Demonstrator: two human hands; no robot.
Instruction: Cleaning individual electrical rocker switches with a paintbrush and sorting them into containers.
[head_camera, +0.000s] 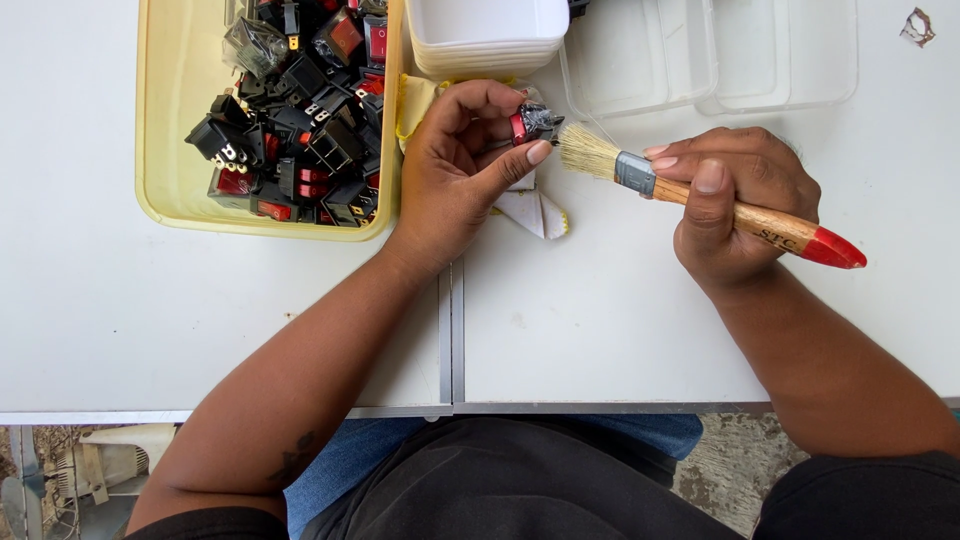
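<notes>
A yellow tub (165, 150) at the left of the desk (600, 320) holds a heap of black and red rocker switches (300, 140), loosely piled. Just right of the tub, the left hand (455, 170) holds one switch (528, 122) above the desk, its grip clamped on the body between thumb and fingertips, with the metal terminals facing the brush. The switch appears to be small, light and rigid, with a hard plastic shell; the flat sides of the body offer the surest hold, while the thin terminals are likely to bend and are best left free. The brush (700, 195) lies across the right hand (735, 205), whose grip is closed around the wooden handle just behind the metal ferrule, thumb on top. The bristles (585, 152) touch or nearly touch the switch. The brush appears light, with a stiff handle and soft, yielding bristles. Behind the hands stand stacked white trays (485, 35) and clear trays (710, 55).
</notes>
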